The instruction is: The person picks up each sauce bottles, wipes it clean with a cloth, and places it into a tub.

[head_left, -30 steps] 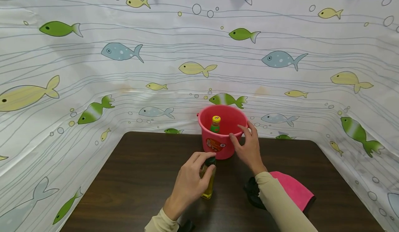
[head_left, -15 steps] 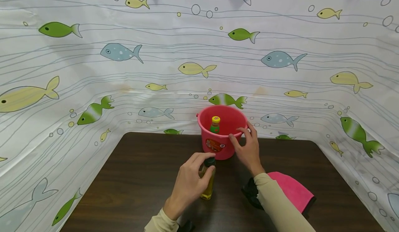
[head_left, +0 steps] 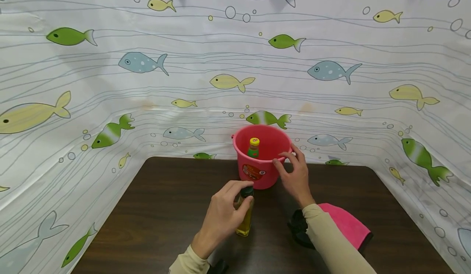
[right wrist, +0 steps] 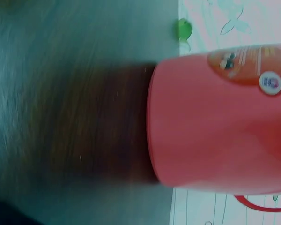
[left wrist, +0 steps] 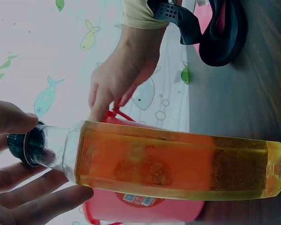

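Observation:
My left hand (head_left: 222, 214) pinches a clear square bottle of yellow oil (head_left: 244, 224) by its dark cap (left wrist: 25, 146) and neck. The bottle is upright, and its base appears to be on the dark wooden table (head_left: 176, 208). Behind it stands a pink bucket (head_left: 257, 174) with an orange label. With the thumb outside and fingers over the edge, my right hand (head_left: 295, 178) holds the bucket's right rim. Inside the bucket is a small bottle with a yellow cap (head_left: 254, 147) and green label; its lower part is hidden. The right wrist view shows only the bucket's side and the table.
A bright pink cloth (head_left: 347, 227) with a dark edge lies at the right, partly behind my right sleeve (head_left: 327, 233). A black strap (head_left: 299, 229) hangs at the right wrist. Fish-printed white sheeting (head_left: 198, 61) walls the table's back and sides.
Both hands keep their holds, and the oil bottle and bucket stay in place. My right thumb has shifted slightly to the right along the rim.

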`<state>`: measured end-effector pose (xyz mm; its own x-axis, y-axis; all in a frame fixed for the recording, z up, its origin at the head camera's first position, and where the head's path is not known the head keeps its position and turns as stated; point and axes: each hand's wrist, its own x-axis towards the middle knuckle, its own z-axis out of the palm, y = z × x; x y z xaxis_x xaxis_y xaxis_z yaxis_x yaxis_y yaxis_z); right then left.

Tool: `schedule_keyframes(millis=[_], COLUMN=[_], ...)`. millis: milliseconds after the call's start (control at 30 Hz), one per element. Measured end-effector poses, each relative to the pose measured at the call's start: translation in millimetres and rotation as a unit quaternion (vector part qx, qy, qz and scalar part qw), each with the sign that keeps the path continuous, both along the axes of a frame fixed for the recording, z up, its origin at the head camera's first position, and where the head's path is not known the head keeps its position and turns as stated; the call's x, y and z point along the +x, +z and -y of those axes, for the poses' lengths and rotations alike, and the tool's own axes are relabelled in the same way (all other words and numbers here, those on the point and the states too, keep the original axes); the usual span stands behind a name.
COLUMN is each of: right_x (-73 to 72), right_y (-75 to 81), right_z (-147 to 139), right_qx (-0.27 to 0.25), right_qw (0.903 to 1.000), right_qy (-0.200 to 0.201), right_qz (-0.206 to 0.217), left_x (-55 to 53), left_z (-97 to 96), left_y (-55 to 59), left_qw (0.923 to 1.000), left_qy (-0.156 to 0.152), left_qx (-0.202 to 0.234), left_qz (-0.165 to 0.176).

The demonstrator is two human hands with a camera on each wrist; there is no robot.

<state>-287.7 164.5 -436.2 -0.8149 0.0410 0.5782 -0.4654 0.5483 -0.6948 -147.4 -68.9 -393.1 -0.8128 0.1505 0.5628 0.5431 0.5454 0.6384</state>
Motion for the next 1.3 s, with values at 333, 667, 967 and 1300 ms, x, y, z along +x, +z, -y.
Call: schedule_keyframes(millis=[333,667,967,1300], right_x=[-7.6,-10.7,-12.6,-14.0], right_y=[-0.9,1.6,4.0,6.2], right_z=[-18,-19,-19,-17], right_qx=[0.037,0.062,0.062,0.064], right_qw=[0.9956,0.9906,0.9892,0.9906], right_qy=[0.039,0.043,0.051,0.056], right_qz=[-0.077,-0.114,-0.122,-0.107], left_x=[-2.4,-12.1,-38.2,-68.3], left_z=[-3.7,-0.6,9.3,17.7], left_y=[-2.3,25.5,87.1,138.7], left_qw=[0.9999,0.9991,0.9956,0.9909], left_qy=[-0.004,-0.016,-0.01,0.016], left_qx=[0.005,0.01,-0.002,-0.006], left_qz=[-0.009,-0.039,-0.093,-0.133])
